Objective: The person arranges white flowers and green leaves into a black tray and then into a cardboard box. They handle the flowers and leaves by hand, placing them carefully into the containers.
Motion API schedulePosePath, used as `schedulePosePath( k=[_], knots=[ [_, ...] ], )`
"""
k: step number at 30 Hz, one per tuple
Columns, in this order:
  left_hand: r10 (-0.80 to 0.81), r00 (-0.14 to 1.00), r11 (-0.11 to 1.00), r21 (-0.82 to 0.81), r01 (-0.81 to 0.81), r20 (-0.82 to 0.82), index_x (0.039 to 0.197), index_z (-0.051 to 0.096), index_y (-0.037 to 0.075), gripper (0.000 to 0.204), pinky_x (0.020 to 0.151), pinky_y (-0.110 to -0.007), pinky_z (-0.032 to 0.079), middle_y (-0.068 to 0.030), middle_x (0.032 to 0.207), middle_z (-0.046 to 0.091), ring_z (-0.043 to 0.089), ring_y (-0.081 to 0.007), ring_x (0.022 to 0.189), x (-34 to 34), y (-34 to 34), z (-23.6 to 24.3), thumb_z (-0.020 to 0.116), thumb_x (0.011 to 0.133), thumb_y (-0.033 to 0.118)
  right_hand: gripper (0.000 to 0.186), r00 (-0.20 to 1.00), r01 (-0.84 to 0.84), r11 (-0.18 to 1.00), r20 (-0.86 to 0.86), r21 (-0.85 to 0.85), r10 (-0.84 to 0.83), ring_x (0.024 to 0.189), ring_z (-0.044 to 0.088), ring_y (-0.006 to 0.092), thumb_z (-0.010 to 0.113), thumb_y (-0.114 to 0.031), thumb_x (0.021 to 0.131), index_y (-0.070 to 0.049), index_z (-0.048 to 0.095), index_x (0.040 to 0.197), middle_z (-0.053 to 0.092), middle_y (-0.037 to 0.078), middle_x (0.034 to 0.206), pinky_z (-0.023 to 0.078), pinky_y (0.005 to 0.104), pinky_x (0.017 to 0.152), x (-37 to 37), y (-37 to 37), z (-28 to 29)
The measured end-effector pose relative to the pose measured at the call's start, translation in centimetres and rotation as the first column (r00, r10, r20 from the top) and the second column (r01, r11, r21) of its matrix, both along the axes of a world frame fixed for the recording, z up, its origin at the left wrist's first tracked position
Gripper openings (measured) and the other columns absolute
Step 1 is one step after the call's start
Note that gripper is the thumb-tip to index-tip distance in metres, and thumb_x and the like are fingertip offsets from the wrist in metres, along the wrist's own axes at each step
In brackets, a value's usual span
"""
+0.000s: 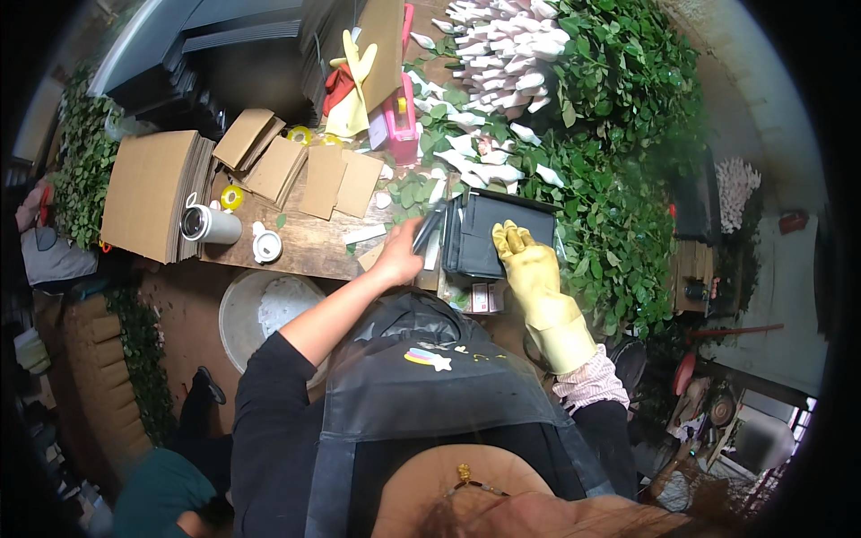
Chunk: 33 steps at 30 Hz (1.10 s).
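Yellow rubber is worn on the right hand [523, 255] as a glove, and that hand is laid flat, fingers spread a little, on the near edge of a dark tray [502, 235]. Nothing is gripped by it. A striped cuff is seen below the glove. The left hand [398, 260] is bare, and its arm is stretched up from the lower middle of the view. A dark tool [429, 229] is held in this hand, with the fingers closed around it. The tool is pointed up toward the left side of the tray, and whether it touches the tray cannot be told.

The tray is set at the right end of a wooden table [309, 242], just beside a big heap of green leaves [619, 179]. What is inside the tray cannot be made out. A silver cup [208, 224] is laid on its side near the table's left end, with a small white cup [266, 244] close by. A round grey tub [265, 314] is seen under the table's near edge.

Flat cardboard pieces [296, 170] are spread over the middle of the table, and a thick cardboard stack [152, 193] is set at its left edge. A little bare wood is left between the cups and the left hand.
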State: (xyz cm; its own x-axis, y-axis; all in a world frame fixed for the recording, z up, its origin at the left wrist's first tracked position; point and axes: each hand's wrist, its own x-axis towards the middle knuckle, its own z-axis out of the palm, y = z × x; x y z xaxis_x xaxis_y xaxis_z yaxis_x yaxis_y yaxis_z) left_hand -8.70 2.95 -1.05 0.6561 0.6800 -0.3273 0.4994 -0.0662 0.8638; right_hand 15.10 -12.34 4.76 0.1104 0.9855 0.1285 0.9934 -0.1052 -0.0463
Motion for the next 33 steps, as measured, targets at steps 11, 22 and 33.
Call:
schedulePosePath(
  k=[11, 22, 33],
  knots=[
    [-0.463, 0.81, 0.852, 0.074, 0.519, -0.36, 0.13, 0.051, 0.008, 0.049, 0.09, -0.049, 0.052, -0.0257, 0.105, 0.069, 0.067, -0.0427, 0.103, 1.7, 3.6, 6.0, 0.066, 0.083, 0.015, 0.032, 0.998, -0.022, 0.998, 0.063, 0.067, 0.018, 0.102, 0.07, 0.0327, 0.054, -0.01, 0.097, -0.012, 0.065, 0.127, 0.068, 0.016, 0.124, 0.06, 0.0391, 0.083, -1.0, 0.5, 1.0],
    [-0.34, 0.911, 0.894, 0.219, 0.39, -0.233, 0.108, 0.056, 0.0, 0.036, 0.088, -0.049, 0.052, -0.0232, 0.108, 0.066, 0.065, -0.0392, 0.105, -1.6, 4.6, 3.2, 0.071, 0.08, 0.017, 0.033, 0.996, -0.036, 0.999, 0.086, 0.031, 0.033, 0.104, 0.07, 0.0322, 0.054, -0.012, 0.097, -0.009, 0.064, 0.128, 0.069, 0.017, 0.124, 0.059, 0.0394, 0.086, -0.7, 0.5, 1.2],
    [-0.324, 0.846, 0.106, 0.873, 0.476, -0.423, 0.092, 0.062, 0.009, 0.013, 0.086, -0.038, 0.043, -0.0074, 0.088, 0.06, 0.059, -0.0242, 0.088, -1.2, -0.7, 2.9, 0.059, 0.083, 0.018, 0.041, 0.931, 0.27, 0.957, -0.227, -0.104, -0.287, 0.114, 0.065, 0.0359, 0.049, -0.038, 0.106, -0.006, 0.068, 0.123, 0.066, 0.021, 0.128, 0.053, 0.0369, 0.097, -1.9, 0.7, 1.8]
  ],
)
